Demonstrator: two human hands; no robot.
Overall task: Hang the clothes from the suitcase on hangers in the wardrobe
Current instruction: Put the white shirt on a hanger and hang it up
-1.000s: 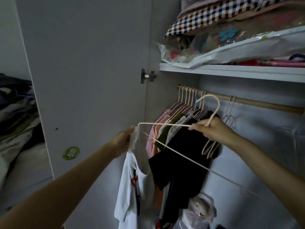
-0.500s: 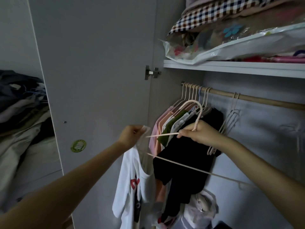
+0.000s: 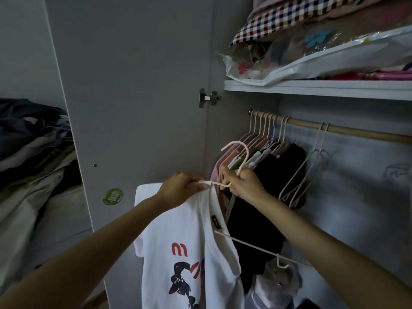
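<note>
A white T-shirt (image 3: pixel 178 237) with a red and dark print hangs in front of the open wardrobe. My left hand (image 3: pixel 180 189) pinches its collar at the shoulder. My right hand (image 3: pixel 242 182) grips a pale pink hanger (image 3: pixel 242 152) at the base of its hook. One arm of the hanger runs into the shirt's neck opening, and the lower bar sticks out to the right below my right forearm. The wooden rail (image 3: pixel 347 130) crosses the wardrobe above and to the right, with several hung clothes (image 3: pixel 260 157) bunched at its left end.
Empty hangers (image 3: pixel 312 166) dangle from the rail right of the black garment. A shelf (image 3: pixel 312 86) above holds bagged bedding (image 3: pixel 312 52). The open wardrobe door (image 3: pixel 133 108) stands at left, with piled clothes (image 3: pixel 29 148) beyond it. A bag (image 3: pixel 276 284) lies on the wardrobe floor.
My hands came closer together and the shirt rose. The hanger's arm has gone into the shirt's neck. The hook dropped lower, away from the rail.
</note>
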